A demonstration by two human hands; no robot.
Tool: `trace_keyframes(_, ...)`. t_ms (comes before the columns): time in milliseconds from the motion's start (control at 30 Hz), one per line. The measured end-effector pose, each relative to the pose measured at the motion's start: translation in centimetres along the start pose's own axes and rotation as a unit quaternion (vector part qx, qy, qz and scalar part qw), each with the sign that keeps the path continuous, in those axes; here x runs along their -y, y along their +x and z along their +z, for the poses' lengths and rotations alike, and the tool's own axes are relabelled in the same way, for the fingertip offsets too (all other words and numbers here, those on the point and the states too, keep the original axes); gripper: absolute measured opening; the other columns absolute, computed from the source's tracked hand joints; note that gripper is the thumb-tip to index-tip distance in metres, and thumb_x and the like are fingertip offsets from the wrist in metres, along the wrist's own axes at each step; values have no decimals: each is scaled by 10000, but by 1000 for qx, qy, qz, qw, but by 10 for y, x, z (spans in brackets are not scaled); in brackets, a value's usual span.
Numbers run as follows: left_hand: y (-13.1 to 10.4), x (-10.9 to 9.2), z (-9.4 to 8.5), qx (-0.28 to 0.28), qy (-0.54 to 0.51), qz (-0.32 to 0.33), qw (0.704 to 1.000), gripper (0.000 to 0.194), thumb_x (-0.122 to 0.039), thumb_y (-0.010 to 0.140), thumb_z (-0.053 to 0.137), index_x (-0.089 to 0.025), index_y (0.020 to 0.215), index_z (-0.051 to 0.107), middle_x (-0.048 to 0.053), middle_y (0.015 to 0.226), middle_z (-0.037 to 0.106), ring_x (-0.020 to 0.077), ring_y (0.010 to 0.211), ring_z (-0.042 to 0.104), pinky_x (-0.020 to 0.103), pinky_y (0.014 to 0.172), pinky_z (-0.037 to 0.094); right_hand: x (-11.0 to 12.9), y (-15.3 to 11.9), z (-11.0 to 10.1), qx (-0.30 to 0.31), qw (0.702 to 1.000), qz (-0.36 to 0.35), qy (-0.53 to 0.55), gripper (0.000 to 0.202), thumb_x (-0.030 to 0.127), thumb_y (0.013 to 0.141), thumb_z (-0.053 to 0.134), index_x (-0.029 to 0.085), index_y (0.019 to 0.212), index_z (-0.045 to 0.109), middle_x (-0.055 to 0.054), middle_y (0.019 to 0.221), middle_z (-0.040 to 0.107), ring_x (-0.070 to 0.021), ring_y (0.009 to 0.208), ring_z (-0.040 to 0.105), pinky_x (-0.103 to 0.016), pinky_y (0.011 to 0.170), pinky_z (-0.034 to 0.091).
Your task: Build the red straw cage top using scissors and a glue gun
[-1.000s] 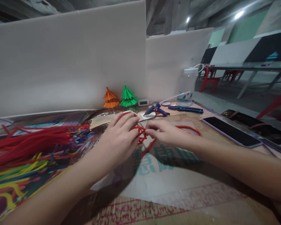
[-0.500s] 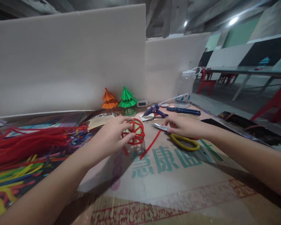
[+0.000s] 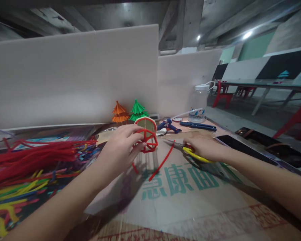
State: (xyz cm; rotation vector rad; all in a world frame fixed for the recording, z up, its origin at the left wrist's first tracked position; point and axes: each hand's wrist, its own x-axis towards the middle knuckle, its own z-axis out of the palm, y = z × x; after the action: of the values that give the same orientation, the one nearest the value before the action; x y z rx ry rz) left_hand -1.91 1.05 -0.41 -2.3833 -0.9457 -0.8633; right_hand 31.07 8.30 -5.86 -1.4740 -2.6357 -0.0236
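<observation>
My left hand (image 3: pixel 129 144) pinches a red pipe-cleaner frame (image 3: pixel 150 140), a small round cage with spokes and a pale disc on its far side. The frame is tilted above the table. My right hand (image 3: pixel 200 147) is closed around the handles of a pair of scissors (image 3: pixel 198 156), yellow and red, with the blades pointing left toward the frame. A loose red pipe-cleaner piece (image 3: pixel 162 162) lies on the table between the hands, its upper end near the blades. Another short red piece (image 3: pixel 134 168) shows below my left hand.
Orange (image 3: pixel 119 112) and green (image 3: pixel 137 109) pipe-cleaner trees stand behind the frame. A blue glue gun (image 3: pixel 169 125), blue pliers (image 3: pixel 198 126) and a water bottle (image 3: pixel 198 102) are at the back. Red pipe cleaners (image 3: pixel 35 152) pile at left; a black phone (image 3: pixel 243 149) lies at right.
My left hand has raised and tipped the red frame, so its disc shows. My right hand has shifted from the scissors' pivot to grip the handles. The view has tilted slightly upward.
</observation>
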Motion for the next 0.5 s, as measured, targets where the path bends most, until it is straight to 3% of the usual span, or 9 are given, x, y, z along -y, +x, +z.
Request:
trace_keyframes(100, -1, -4, -3, -32, 22, 16, 999, 136, -152, 957, 535, -135, 939, 669, 146, 1183, 663, 275, 1108, 613, 459, 941, 531, -2, 2, -5, -66, 995, 14, 68, 310, 475, 881, 562, 243, 1053, 674, -66, 831, 717, -228, 712, 631, -291, 629, 421)
trace_keyframes(233, -1, -10, -7, -36, 38, 14, 999, 141, -136, 949, 547, -118, 942, 687, 168, 1197, 656, 295, 1123, 617, 466, 926, 552, 4, 0, -26, -188, 973, 11, 133, 490, 448, 926, 508, 228, 1364, 496, -59, 871, 696, -217, 707, 629, -297, 627, 455)
trace_keyframes(333, 0, -14, -7, -34, 45, 16, 998, 136, -129, 938, 566, -101, 920, 698, 185, 1179, 671, 304, 1056, 649, 469, 874, 570, 21, -9, -43, -237, 962, -37, 132, 476, 490, 919, 534, 192, 1291, 533, -70, 898, 648, -201, 702, 592, -302, 628, 462)
trace_keyframes(500, 1, -19, -2, -18, 45, 11, 999, 133, -168, 938, 592, -115, 907, 710, 177, 1168, 691, 304, 949, 688, 455, 772, 581, 50, -23, -50, -251, 961, -92, 79, 374, 502, 903, 610, 219, 1147, 617, -82, 962, 631, -212, 784, 578, -304, 651, 446)
